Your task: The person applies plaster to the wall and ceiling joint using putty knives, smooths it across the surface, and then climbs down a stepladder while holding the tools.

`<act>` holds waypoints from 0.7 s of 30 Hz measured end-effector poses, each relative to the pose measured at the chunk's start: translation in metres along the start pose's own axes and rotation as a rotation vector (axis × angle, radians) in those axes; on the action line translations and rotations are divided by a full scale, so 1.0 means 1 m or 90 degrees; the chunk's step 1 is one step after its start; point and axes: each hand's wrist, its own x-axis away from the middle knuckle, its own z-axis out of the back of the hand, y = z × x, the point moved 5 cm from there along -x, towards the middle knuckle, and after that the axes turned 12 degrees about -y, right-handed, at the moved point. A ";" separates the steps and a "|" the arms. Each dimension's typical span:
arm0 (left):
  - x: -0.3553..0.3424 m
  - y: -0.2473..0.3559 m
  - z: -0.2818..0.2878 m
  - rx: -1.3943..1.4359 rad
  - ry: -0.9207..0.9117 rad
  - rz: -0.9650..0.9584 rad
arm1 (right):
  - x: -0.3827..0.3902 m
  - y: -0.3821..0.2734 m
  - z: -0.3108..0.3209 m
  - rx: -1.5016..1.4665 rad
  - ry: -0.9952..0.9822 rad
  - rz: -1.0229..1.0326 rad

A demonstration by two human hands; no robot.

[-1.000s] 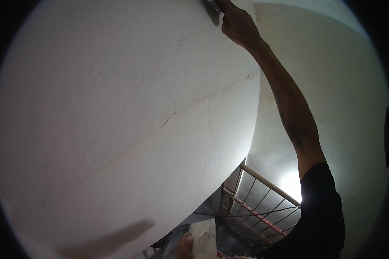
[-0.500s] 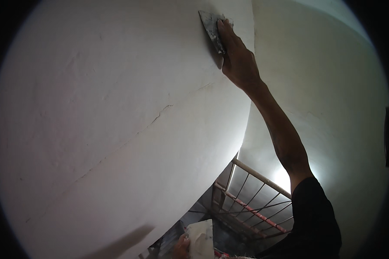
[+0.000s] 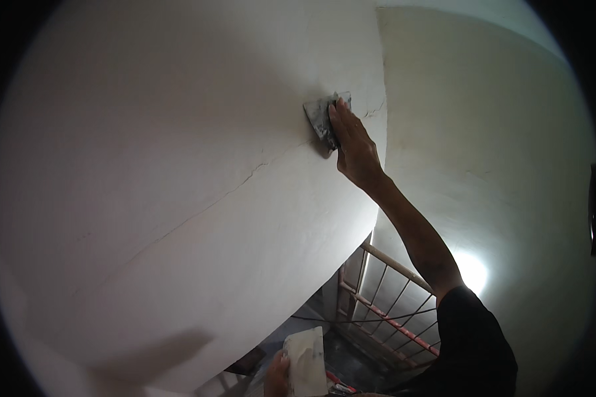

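My right hand (image 3: 359,147) is raised to the pale wall, its fingers laid along a putty knife (image 3: 319,124). The knife's broad, smeared grey blade lies against the wall or very near it, close to the inner corner. A thin crack (image 3: 212,204) slants up across the wall towards the blade, and a short stretch of it shows beyond my fingers. Low in the picture, my left hand (image 3: 277,374) grips a flat rectangular plastering board (image 3: 306,358) by its left edge. Pale putty covers the board's face. The handles of both tools are hidden.
Another wall (image 3: 483,145) meets this one at the corner to my right. Below it stands a metal railing (image 3: 394,264) with reddish bars, crossed by a dark cable (image 3: 364,322). A bright lamp glow (image 3: 471,272) shows beside my right elbow. A dark object (image 3: 595,210) is at the far right.
My right hand has moved down the wall with the putty knife, from well above the crack to its line. The view has shifted slightly. My left hand still holds the board low down.
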 end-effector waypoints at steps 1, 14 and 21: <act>-0.001 -0.005 0.001 0.003 -0.002 0.002 | 0.013 0.003 -0.002 -0.001 0.000 -0.004; 0.032 0.035 -0.060 -0.057 -0.058 0.028 | -0.128 0.040 0.103 0.031 0.144 0.107; 0.038 0.032 -0.066 -0.013 -0.039 0.013 | -0.194 0.060 0.100 0.002 0.118 0.164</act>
